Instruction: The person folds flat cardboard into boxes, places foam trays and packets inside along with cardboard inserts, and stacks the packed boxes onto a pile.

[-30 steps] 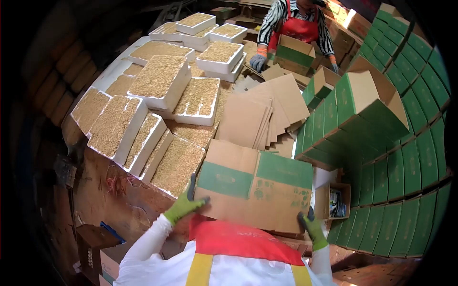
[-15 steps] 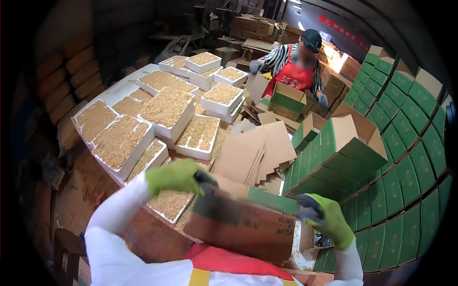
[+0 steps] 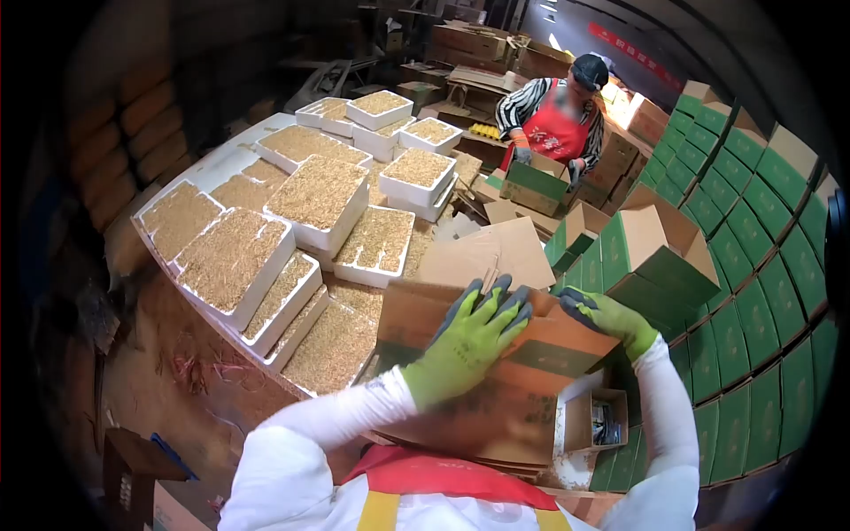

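Observation:
In front of my body stands a brown cardboard box [image 3: 496, 416] with a green band, its side and flap tilted towards me. My left hand [image 3: 465, 350], in a green and grey glove, lies spread on the upper part of the cardboard. At the top right corner, my right hand [image 3: 611, 317] in a matching glove has its fingers curled over the cardboard edge. Flat cardboard sheets [image 3: 487, 252] lie just beyond the box. A small open carton [image 3: 580, 420] with something dark and shiny inside sits by the right side of the box.
White foam trays [image 3: 243, 265] filled with tan grainy material cover the table's left side. Green cartons [image 3: 744, 327] are stacked high on the right, with an open carton [image 3: 664, 243] nearer. Across the table, a person [image 3: 558, 115] in a red apron handles a green box [image 3: 536, 188].
Both hands were apart above the box; now they touch the cardboard, the left having moved right. The box side has risen into view. The co-worker's hands have come down to the green box.

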A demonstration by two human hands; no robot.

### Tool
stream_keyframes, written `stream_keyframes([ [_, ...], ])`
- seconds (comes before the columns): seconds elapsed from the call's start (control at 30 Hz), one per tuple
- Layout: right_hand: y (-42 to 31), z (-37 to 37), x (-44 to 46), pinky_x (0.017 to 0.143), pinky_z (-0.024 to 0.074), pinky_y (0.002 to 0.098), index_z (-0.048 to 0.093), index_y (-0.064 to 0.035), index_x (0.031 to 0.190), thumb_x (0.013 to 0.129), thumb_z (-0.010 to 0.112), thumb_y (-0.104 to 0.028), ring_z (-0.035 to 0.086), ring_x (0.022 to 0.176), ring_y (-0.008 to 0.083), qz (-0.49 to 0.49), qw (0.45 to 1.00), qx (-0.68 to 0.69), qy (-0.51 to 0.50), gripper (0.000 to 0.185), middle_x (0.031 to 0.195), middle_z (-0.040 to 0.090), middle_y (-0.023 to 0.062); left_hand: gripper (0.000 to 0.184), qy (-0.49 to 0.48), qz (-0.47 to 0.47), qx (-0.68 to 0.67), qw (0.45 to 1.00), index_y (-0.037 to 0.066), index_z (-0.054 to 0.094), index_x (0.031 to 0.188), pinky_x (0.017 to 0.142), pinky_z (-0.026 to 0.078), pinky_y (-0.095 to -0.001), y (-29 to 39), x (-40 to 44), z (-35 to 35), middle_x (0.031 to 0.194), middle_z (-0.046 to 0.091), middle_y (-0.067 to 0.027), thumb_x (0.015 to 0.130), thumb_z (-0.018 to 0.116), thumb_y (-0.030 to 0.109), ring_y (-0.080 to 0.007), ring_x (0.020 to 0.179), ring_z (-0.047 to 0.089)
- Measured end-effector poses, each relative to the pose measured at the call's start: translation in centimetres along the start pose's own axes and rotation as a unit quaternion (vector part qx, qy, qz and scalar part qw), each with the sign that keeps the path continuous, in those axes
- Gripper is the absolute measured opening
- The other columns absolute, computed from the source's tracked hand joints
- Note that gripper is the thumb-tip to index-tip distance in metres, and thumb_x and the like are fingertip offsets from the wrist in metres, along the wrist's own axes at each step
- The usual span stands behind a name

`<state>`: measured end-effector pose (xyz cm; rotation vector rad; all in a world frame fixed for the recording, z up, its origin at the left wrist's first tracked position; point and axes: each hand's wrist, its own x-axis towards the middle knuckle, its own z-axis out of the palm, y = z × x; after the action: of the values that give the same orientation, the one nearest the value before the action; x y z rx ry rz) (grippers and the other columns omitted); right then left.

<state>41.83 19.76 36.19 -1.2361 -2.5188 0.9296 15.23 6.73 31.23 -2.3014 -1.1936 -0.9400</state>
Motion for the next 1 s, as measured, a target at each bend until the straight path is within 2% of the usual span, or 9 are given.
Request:
stream_keyframes([
  [0.07,-2.4,-0.6,0.6,0.081,0.0503,0.042,0.063,-0.0079,0.121,0.082,0.074,-0.034,0.064,0.093,0.0389,0.102,0.99,0.038,-0.093,0.049,0.103,0.069,0.0176,0.059,0.008,-0.004,-0.064,0.998,0.008,0.055,0.127,0.108,0.035,-0.0507,0.6,-1.7,-0.1,0.121,0.058,-0.0101,0.073,0.076,0.021,-0.0299,0.118,0.053],
  [0.23,-3.3,1.0,2.4,0.088,0.0481,0.0454,0.065,-0.0117,0.121,0.077,0.077,-0.032,0.062,0.098,0.0373,-0.1,0.953,-0.265,0.105,0.049,0.106,0.068,0.0166,0.04,0.033,-0.069,-0.219,0.973,0.013,0.062,0.113,0.09,0.044,-0.0461,3.2,-0.8,-2.6,0.102,0.062,-0.0058,0.076,0.074,0.021,-0.026,0.096,0.06],
  [0.37,-1.5,5.9,4.9,0.081,0.0487,0.0473,0.066,-0.0123,0.116,0.08,0.074,-0.043,0.062,0.093,0.0381,-0.125,0.928,-0.309,0.163,0.048,0.101,0.067,0.018,0.051,0.004,0.122,-0.355,0.927,0.006,0.058,0.126,0.1,0.042,-0.046,7.5,-1.4,-4.0,0.124,0.061,-0.0125,0.08,0.073,0.023,-0.0295,0.109,0.058],
  [0.43,-2.8,5.0,4.3,0.081,0.0485,0.0467,0.065,-0.0126,0.118,0.081,0.073,-0.044,0.062,0.092,0.0375,-0.067,0.95,-0.284,0.11,0.049,0.1,0.067,0.0184,0.057,-0.064,0.06,-0.51,0.856,0.003,0.051,0.137,0.113,0.034,-0.047,1.4,-1.9,-7.8,0.142,0.05,-0.0182,0.084,0.069,0.017,-0.0315,0.131,0.047],
  [0.6,-3.0,6.0,4.5,0.085,0.0482,0.0452,0.063,-0.0126,0.119,0.084,0.07,-0.038,0.063,0.095,0.0368,-0.107,0.951,-0.256,0.138,0.044,0.102,0.068,0.0178,0.043,-0.018,-0.137,-0.49,0.861,0.003,0.062,0.126,0.105,0.045,-0.0388,-6.5,-7.0,0.3,0.124,0.065,-0.0158,0.083,0.063,0.006,-0.0233,0.121,0.059],
  [0.63,-3.7,5.4,4.9,0.087,0.0482,0.0445,0.064,-0.0126,0.119,0.085,0.069,-0.036,0.064,0.097,0.0365,-0.107,0.952,-0.253,0.137,0.041,0.103,0.068,0.0173,0.036,-0.253,0.09,-0.191,0.944,0.009,0.067,0.117,0.101,0.046,-0.0394,-3.8,-2.5,-2.3,0.122,0.065,-0.0106,0.082,0.066,0.018,-0.0244,0.119,0.058],
  [0.8,-5.2,-0.3,-5.5,0.094,0.0458,0.0465,0.05,-0.0024,0.133,0.072,0.082,-0.042,0.056,0.108,0.04,-0.11,0.912,-0.278,0.28,0.079,0.118,0.058,0.0198,0.036,-0.172,0.065,-0.313,0.932,0.012,0.071,0.109,0.103,0.04,-0.0448,-4.6,-5.2,2.9,0.119,0.065,-0.008,0.078,0.072,0.031,-0.0273,0.116,0.056],
  [0.87,-10.1,-1.3,-11.8,0.088,0.048,0.0464,0.052,-0.0012,0.132,0.069,0.084,-0.044,0.059,0.1,0.0369,0.06,0.994,0.023,0.089,0.082,0.112,0.06,0.0188,0.035,-0.135,0.042,-0.33,0.933,0.012,0.071,0.109,0.103,0.039,-0.0444,-4.4,-5.1,2.7,0.119,0.066,-0.0083,0.078,0.072,0.029,-0.0272,0.116,0.056],
  [1.0,-11.6,4.1,-14.4,0.083,0.0456,0.0432,0.06,-0.0024,0.116,0.07,0.071,-0.066,0.054,0.091,0.0306,-0.065,0.881,-0.468,-0.003,0.079,0.093,0.055,0.0165,0.039,-0.126,-0.001,-0.337,0.933,0.012,0.069,0.116,0.103,0.039,-0.0435,-3.1,-5.3,4.1,0.118,0.066,-0.0087,0.079,0.07,0.025,-0.0281,0.115,0.056],
])
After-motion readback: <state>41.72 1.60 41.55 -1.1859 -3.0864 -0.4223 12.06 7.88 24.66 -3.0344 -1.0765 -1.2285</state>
